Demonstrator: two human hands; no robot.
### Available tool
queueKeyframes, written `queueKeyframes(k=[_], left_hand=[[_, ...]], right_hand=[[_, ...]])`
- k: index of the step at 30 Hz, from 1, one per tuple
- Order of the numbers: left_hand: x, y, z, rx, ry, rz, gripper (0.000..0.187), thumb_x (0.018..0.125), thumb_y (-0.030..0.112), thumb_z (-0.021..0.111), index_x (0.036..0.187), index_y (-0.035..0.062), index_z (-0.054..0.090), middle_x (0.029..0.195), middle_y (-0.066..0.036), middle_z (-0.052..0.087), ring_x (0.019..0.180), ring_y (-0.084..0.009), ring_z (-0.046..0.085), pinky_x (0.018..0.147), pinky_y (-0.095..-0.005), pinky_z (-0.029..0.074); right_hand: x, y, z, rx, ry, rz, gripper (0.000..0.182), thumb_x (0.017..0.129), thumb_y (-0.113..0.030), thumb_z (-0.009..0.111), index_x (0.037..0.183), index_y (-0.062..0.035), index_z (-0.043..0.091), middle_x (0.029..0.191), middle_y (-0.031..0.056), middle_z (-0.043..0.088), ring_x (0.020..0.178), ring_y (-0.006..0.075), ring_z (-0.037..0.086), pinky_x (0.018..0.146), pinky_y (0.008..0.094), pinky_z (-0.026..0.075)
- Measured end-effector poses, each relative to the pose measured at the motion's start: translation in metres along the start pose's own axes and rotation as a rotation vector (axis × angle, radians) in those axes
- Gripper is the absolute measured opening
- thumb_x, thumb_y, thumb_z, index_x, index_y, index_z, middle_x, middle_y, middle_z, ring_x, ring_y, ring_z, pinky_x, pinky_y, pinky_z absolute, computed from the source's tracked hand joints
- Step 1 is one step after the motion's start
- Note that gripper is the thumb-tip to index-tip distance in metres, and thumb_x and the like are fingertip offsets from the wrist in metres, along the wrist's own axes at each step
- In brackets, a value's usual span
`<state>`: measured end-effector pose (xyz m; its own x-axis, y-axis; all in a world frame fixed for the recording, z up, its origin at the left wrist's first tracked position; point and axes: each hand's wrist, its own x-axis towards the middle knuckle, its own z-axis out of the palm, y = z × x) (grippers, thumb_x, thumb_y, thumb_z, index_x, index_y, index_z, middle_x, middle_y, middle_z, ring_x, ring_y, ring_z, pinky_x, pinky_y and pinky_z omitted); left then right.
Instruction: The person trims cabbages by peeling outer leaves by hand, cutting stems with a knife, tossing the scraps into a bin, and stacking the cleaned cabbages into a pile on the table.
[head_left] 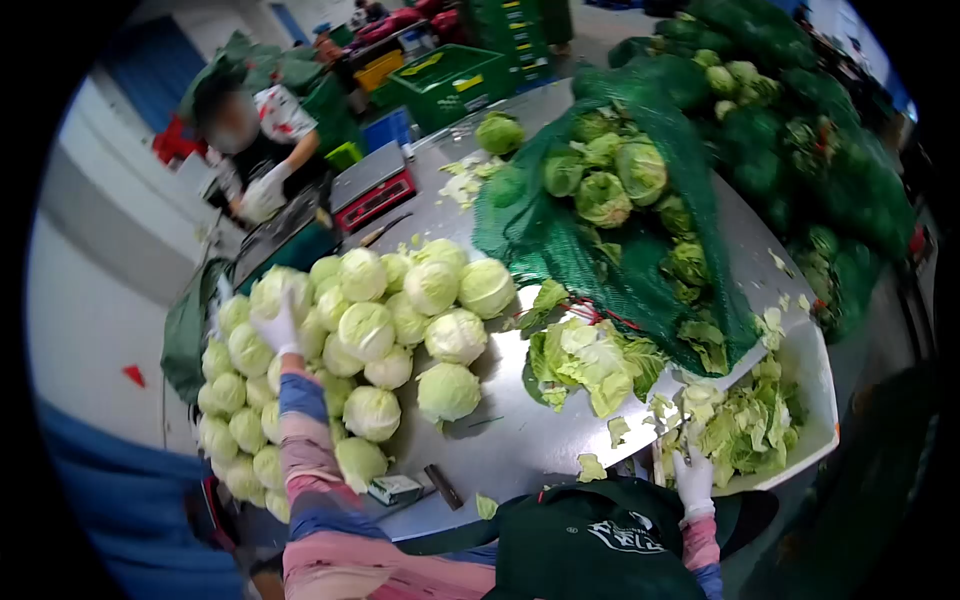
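My left hand, in a white glove, reaches out to the far left of the pile. Its fingers are around a pale green cabbage head on top of the other trimmed cabbages. My right hand, also gloved, is low at the near edge of the white bin, beside the loose cabbage leaves. Its fingers look curled; what they hold, if anything, I cannot make out. More torn leaves lie on the metal table.
An open green mesh sack of untrimmed cabbages covers the table's far side. A red scale stands behind the pile, near a knife. A co-worker is at far left. Stuffed sacks fill the right; green crates stand behind.
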<state>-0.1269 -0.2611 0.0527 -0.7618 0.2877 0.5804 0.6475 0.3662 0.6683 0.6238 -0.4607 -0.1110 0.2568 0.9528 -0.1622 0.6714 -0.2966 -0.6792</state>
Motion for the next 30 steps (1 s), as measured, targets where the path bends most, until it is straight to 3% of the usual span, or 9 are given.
queueKeyframes(k=[5, 10, 12, 15, 18, 21, 25, 26, 30], left_hand=[[0.027, -0.01, -0.004, 0.449, -0.262, -0.049, 0.098, 0.066, 0.054, 0.079, 0.142, 0.0094, 0.038, 0.136, -0.026, 0.046, 0.125, -0.0371, 0.046, 0.104, -0.0421, 0.037], [0.051, -0.011, 0.023, 0.608, -0.524, 0.249, 0.084, 0.065, 0.047, 0.078, 0.14, 0.0296, 0.044, 0.14, -0.016, 0.047, 0.124, -0.034, 0.048, 0.101, -0.0452, 0.041], [0.035, 0.011, 0.033, 0.783, -0.432, 0.484, 0.081, 0.063, 0.048, 0.08, 0.136, 0.0332, 0.048, 0.142, -0.013, 0.045, 0.126, -0.0357, 0.047, 0.098, -0.0507, 0.042], [0.022, 0.027, 0.018, 0.73, -0.402, 0.334, 0.078, 0.063, 0.046, 0.08, 0.134, 0.0325, 0.049, 0.139, -0.013, 0.044, 0.123, -0.0392, 0.046, 0.095, -0.0533, 0.043], [0.0, 0.027, -0.013, 0.608, -0.298, 0.227, 0.078, 0.066, 0.041, 0.08, 0.135, 0.0214, 0.049, 0.137, -0.016, 0.044, 0.123, -0.0387, 0.045, 0.1, -0.0492, 0.04], [-0.069, 0.03, -0.057, -0.031, -0.057, 0.216, 0.075, 0.072, 0.025, 0.08, 0.134, 0.0014, 0.045, 0.132, -0.018, 0.044, 0.126, -0.0338, 0.039, 0.11, -0.0429, 0.028], [-0.2, 0.066, -0.102, -0.184, -0.124, 0.2, 0.08, 0.068, 0.019, 0.082, 0.136, 0.0018, 0.042, 0.137, -0.018, 0.041, 0.131, -0.0339, 0.035, 0.111, -0.0442, 0.025], [-0.229, 0.062, -0.107, -0.144, -0.174, 0.201, 0.082, 0.067, 0.019, 0.082, 0.136, 0.0014, 0.042, 0.138, -0.018, 0.039, 0.131, -0.0347, 0.034, 0.111, -0.0445, 0.025], [-0.285, 0.053, -0.081, -0.261, -0.297, 0.037, 0.085, 0.064, 0.017, 0.085, 0.136, 0.0033, 0.043, 0.141, -0.019, 0.032, 0.131, -0.0372, 0.032, 0.11, -0.0455, 0.026]], right_hand=[[0.003, -0.048, 0.001, -0.121, -0.005, -0.003, 0.035, 0.083, -0.032, 0.068, 0.102, -0.0024, 0.068, 0.078, 0.0231, 0.066, 0.072, 0.038, 0.066, 0.065, 0.042, 0.052], [0.009, -0.043, 0.02, -0.031, 0.055, -0.033, 0.033, 0.082, -0.031, 0.07, 0.1, -0.0029, 0.068, 0.07, 0.0186, 0.065, 0.065, 0.0336, 0.066, 0.06, 0.0394, 0.051], [0.01, -0.047, 0.022, 0.0, -0.046, 0.008, 0.031, 0.086, -0.026, 0.067, 0.102, -0.0001, 0.066, 0.063, 0.0155, 0.063, 0.055, 0.0277, 0.064, 0.054, 0.0357, 0.048], [0.011, -0.046, 0.024, 0.107, -0.137, 0.028, 0.025, 0.088, -0.019, 0.064, 0.1, 0.0029, 0.064, 0.058, 0.0117, 0.06, 0.047, 0.0183, 0.06, 0.047, 0.0323, 0.045], [0.01, -0.06, 0.028, 0.123, -0.14, 0.032, 0.018, 0.088, -0.017, 0.063, 0.094, -0.0004, 0.065, 0.058, 0.01, 0.061, 0.05, 0.0216, 0.06, 0.049, 0.0352, 0.045], [0.015, -0.045, 0.043, 0.064, -0.216, 0.049, 0.019, 0.086, -0.017, 0.065, 0.096, -0.0008, 0.066, 0.061, 0.0112, 0.062, 0.052, 0.0234, 0.061, 0.051, 0.0361, 0.046], [0.024, -0.026, 0.071, 0.055, -0.233, 0.017, 0.025, 0.084, -0.019, 0.068, 0.102, -0.0017, 0.066, 0.073, 0.0171, 0.067, 0.065, 0.0307, 0.067, 0.06, 0.0386, 0.051], [0.027, -0.028, 0.076, 0.04, -0.196, -0.127, 0.02, 0.089, -0.016, 0.064, 0.1, 0.0005, 0.065, 0.058, 0.0042, 0.06, 0.043, 0.0109, 0.052, 0.041, 0.0275, 0.04], [0.031, -0.061, 0.069, 0.026, -0.155, -0.228, 0.022, 0.087, -0.016, 0.065, 0.1, 0.0018, 0.064, 0.06, 0.0079, 0.062, 0.051, 0.0154, 0.059, 0.049, 0.0305, 0.046]])
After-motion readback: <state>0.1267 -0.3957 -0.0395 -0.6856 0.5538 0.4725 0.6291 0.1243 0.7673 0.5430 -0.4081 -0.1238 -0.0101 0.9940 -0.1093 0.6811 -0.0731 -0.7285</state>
